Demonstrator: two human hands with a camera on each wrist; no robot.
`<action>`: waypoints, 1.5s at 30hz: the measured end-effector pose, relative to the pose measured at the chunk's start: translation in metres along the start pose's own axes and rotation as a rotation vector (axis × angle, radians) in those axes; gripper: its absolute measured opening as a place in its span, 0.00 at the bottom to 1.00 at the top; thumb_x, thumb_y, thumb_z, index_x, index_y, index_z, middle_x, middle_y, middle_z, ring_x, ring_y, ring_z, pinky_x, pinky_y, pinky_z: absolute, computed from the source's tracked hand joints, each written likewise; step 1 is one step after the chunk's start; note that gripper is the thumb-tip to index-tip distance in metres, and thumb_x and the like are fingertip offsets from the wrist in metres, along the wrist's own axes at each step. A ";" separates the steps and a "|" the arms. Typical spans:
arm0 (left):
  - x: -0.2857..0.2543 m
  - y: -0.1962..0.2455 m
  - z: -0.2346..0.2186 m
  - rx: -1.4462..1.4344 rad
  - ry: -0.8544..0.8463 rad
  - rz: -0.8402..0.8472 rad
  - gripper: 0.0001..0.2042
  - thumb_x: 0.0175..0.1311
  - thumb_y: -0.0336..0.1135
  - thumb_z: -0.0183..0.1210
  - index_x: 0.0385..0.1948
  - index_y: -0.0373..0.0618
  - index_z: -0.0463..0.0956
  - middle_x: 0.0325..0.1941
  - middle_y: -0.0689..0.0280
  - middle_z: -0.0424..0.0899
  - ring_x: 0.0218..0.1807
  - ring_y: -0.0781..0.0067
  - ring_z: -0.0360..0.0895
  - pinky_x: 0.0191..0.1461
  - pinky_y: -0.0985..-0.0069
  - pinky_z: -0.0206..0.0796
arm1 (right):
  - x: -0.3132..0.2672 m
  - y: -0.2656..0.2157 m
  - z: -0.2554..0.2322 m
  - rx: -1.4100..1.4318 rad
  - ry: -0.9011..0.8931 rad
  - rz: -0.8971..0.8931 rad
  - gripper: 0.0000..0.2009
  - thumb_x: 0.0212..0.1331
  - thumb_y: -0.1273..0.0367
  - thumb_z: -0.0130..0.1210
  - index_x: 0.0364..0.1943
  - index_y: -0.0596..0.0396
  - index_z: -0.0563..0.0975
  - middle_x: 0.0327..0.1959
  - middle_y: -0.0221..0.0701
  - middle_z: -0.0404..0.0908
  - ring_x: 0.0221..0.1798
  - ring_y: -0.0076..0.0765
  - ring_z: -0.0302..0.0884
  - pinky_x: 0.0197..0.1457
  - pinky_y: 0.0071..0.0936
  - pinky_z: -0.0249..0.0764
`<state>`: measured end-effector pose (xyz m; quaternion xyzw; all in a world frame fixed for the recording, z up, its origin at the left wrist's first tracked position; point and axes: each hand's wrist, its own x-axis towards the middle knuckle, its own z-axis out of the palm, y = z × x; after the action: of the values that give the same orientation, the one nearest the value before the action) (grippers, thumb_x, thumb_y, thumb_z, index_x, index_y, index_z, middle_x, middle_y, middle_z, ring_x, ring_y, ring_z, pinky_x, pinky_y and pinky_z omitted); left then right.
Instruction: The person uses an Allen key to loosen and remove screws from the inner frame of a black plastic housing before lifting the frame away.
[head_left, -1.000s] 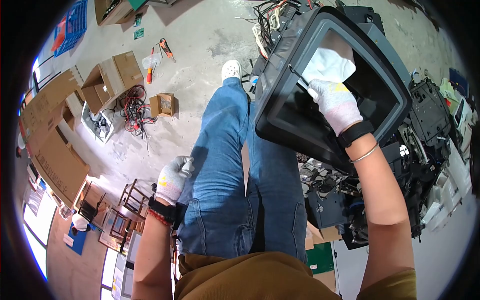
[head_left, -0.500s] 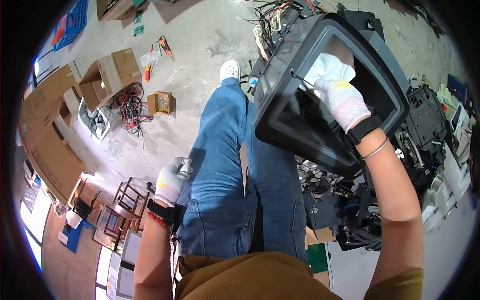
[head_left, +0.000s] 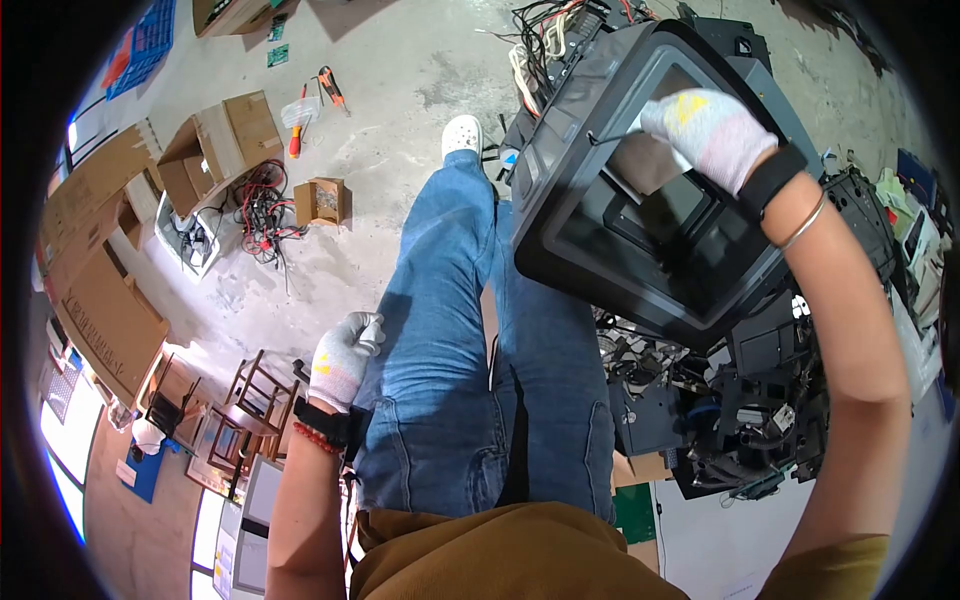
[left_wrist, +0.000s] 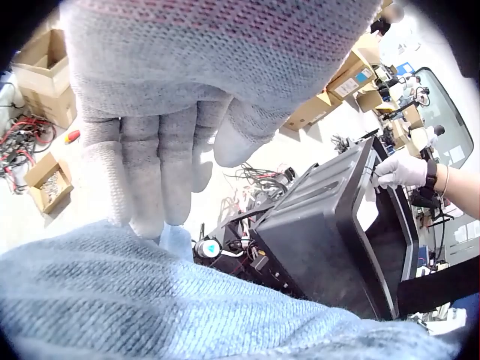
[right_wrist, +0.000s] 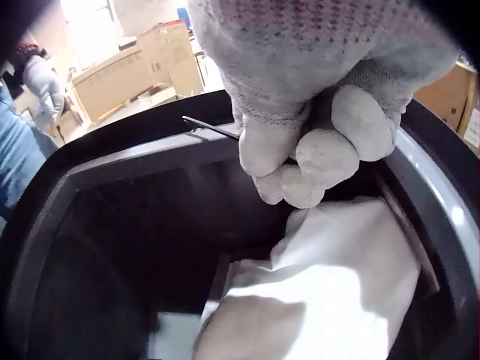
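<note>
My gloved right hand [head_left: 712,132] is over the opening of a deep black plastic housing [head_left: 600,292], shaped like a bin, with a wide grey inner rim. Its curled fingers hold a thin black rod [right_wrist: 210,129], whose tip sticks out toward the housing's edge. A crumpled white cloth [right_wrist: 322,292] hangs just below these fingers, down into the dark interior. By the thigh, my gloved left hand [head_left: 343,362] is idle; in the left wrist view its fingers [left_wrist: 154,176] hang loosely bent with nothing in them.
Around the housing lie black plastic parts [head_left: 745,430] and tangled cables [head_left: 540,45]. On the floor to the left are an orange-handled tool [head_left: 331,88], a screwdriver [head_left: 295,142], a small carton [head_left: 320,202], red and black wires [head_left: 262,215] and larger cardboard boxes [head_left: 205,150].
My right hand has moved up and to the right over the opening, and the white cloth has shifted, showing more of the housing's inside. The left hand stays by the thigh.
</note>
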<state>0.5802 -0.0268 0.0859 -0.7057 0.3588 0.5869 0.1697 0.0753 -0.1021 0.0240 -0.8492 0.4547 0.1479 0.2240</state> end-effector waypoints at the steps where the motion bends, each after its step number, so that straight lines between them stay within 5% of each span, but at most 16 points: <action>1: 0.001 -0.001 0.000 -0.020 -0.008 0.004 0.10 0.69 0.23 0.54 0.49 0.36 0.78 0.33 0.68 0.81 0.35 0.82 0.74 0.41 0.84 0.67 | 0.007 0.002 -0.016 -0.042 -0.045 -0.015 0.07 0.61 0.67 0.51 0.36 0.51 0.79 0.31 0.39 0.81 0.38 0.49 0.82 0.41 0.42 0.78; 4: -0.001 0.002 0.003 -0.046 0.014 -0.024 0.10 0.70 0.24 0.54 0.49 0.35 0.78 0.33 0.68 0.81 0.35 0.83 0.74 0.40 0.84 0.67 | 0.019 0.014 -0.041 -0.264 -0.049 -0.134 0.05 0.58 0.69 0.54 0.35 0.50 0.80 0.33 0.37 0.82 0.40 0.47 0.82 0.44 0.39 0.79; 9: 0.002 -0.005 0.002 0.006 0.011 0.026 0.10 0.72 0.30 0.55 0.50 0.39 0.79 0.34 0.68 0.83 0.31 0.82 0.75 0.36 0.84 0.66 | -0.010 0.011 -0.040 0.004 0.005 0.006 0.08 0.58 0.67 0.56 0.40 0.48 0.80 0.34 0.38 0.81 0.41 0.48 0.81 0.43 0.41 0.78; 14: 0.003 0.007 0.006 0.061 0.034 0.117 0.11 0.70 0.27 0.55 0.50 0.39 0.79 0.35 0.68 0.84 0.34 0.81 0.77 0.37 0.85 0.67 | -0.045 -0.081 0.006 0.387 0.194 0.510 0.08 0.60 0.62 0.60 0.39 0.45 0.83 0.31 0.41 0.83 0.37 0.50 0.82 0.39 0.41 0.78; 16: -0.011 0.059 0.019 0.102 -0.042 0.292 0.11 0.69 0.26 0.56 0.50 0.41 0.80 0.38 0.65 0.86 0.37 0.77 0.81 0.41 0.82 0.70 | -0.048 -0.109 0.034 0.730 0.265 0.668 0.08 0.60 0.63 0.60 0.37 0.49 0.83 0.27 0.40 0.82 0.30 0.48 0.81 0.36 0.38 0.77; 18: -0.009 0.104 0.041 0.382 -0.016 0.668 0.11 0.69 0.29 0.56 0.51 0.42 0.80 0.41 0.59 0.87 0.42 0.70 0.84 0.46 0.77 0.72 | -0.038 -0.131 0.043 1.148 0.270 0.846 0.08 0.60 0.63 0.60 0.37 0.52 0.82 0.23 0.36 0.80 0.24 0.37 0.79 0.32 0.31 0.74; 19: -0.011 0.126 0.052 0.402 -0.024 0.731 0.11 0.70 0.31 0.56 0.51 0.43 0.80 0.42 0.57 0.86 0.43 0.66 0.84 0.48 0.74 0.73 | -0.031 -0.143 0.042 1.344 0.345 0.927 0.08 0.61 0.64 0.60 0.37 0.53 0.81 0.21 0.31 0.78 0.22 0.27 0.75 0.30 0.24 0.72; 22: -0.001 0.163 0.089 0.421 -0.001 0.926 0.12 0.70 0.35 0.55 0.51 0.43 0.79 0.45 0.52 0.85 0.46 0.54 0.83 0.49 0.68 0.74 | -0.012 -0.158 0.037 1.548 0.405 1.129 0.09 0.62 0.62 0.59 0.35 0.53 0.81 0.21 0.29 0.78 0.22 0.25 0.76 0.30 0.23 0.72; 26: 0.009 0.179 0.127 0.662 0.071 1.056 0.19 0.69 0.31 0.54 0.62 0.47 0.71 0.39 0.52 0.83 0.42 0.49 0.81 0.44 0.61 0.73 | -0.003 -0.159 0.041 1.526 0.390 1.126 0.12 0.62 0.63 0.59 0.39 0.59 0.83 0.22 0.27 0.80 0.21 0.19 0.73 0.29 0.19 0.69; 28: 0.016 0.180 0.139 0.775 0.092 1.053 0.23 0.68 0.29 0.53 0.66 0.48 0.66 0.37 0.53 0.82 0.39 0.49 0.80 0.40 0.59 0.72 | -0.001 -0.161 0.045 1.356 0.446 1.061 0.12 0.64 0.59 0.54 0.34 0.53 0.80 0.22 0.31 0.79 0.24 0.30 0.78 0.34 0.27 0.73; 30: 0.024 0.184 0.147 0.948 0.233 1.167 0.29 0.58 0.23 0.53 0.66 0.34 0.64 0.30 0.57 0.78 0.30 0.58 0.80 0.35 0.65 0.73 | -0.004 -0.161 0.043 1.372 0.388 1.094 0.12 0.64 0.60 0.54 0.34 0.53 0.80 0.23 0.33 0.79 0.25 0.33 0.79 0.34 0.29 0.73; 35: 0.039 0.193 0.159 0.915 0.263 1.215 0.33 0.55 0.23 0.55 0.68 0.33 0.60 0.29 0.58 0.76 0.30 0.58 0.80 0.33 0.64 0.73 | -0.001 -0.164 0.048 1.439 0.427 1.096 0.11 0.64 0.61 0.55 0.36 0.54 0.80 0.23 0.34 0.78 0.24 0.33 0.78 0.32 0.29 0.73; 37: 0.041 0.196 0.162 0.836 0.206 1.153 0.30 0.65 0.27 0.52 0.71 0.47 0.58 0.36 0.52 0.82 0.34 0.46 0.81 0.34 0.57 0.74 | 0.001 -0.168 0.053 1.434 0.480 1.102 0.11 0.64 0.61 0.55 0.36 0.54 0.80 0.23 0.34 0.78 0.24 0.33 0.78 0.31 0.29 0.73; 45: 0.037 0.202 0.168 1.008 0.301 1.160 0.35 0.57 0.23 0.54 0.71 0.44 0.58 0.30 0.56 0.80 0.29 0.51 0.82 0.28 0.62 0.74 | -0.001 -0.179 0.062 1.184 0.671 1.015 0.10 0.65 0.61 0.54 0.38 0.53 0.80 0.23 0.34 0.78 0.24 0.34 0.79 0.31 0.30 0.72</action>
<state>0.3208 -0.0654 0.0446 -0.3153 0.9126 0.2460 0.0853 0.2218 0.0169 0.0156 -0.2837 0.8255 -0.2916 0.3912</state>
